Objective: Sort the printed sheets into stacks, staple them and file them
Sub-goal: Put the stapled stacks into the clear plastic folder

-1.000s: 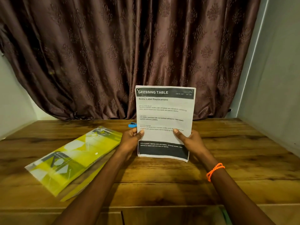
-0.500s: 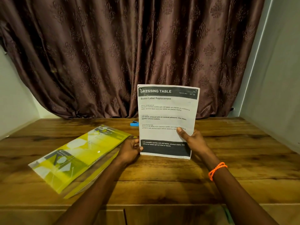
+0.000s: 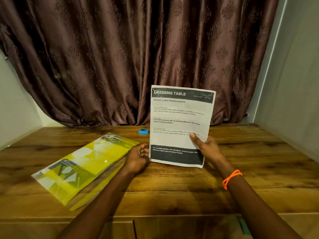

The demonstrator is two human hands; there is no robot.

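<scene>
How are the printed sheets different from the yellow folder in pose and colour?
The printed sheets stand upright, pinched by the right hand; the yellow folder lies flat on the table. The sheets are white with dark bands; the folder is yellow and glossy. Both are flat rectangles.

**Hidden, cropped and illegible regions**

The printed sheets [image 3: 181,125] hide the right hand's [image 3: 209,150] fingers, leaving only the thumb in front; sheet count cannot be told. Small print in the header's right corner is unreadable. The blue object [image 3: 143,131] is too small to identify. Both forearms are cropped by the lower edge.
</scene>
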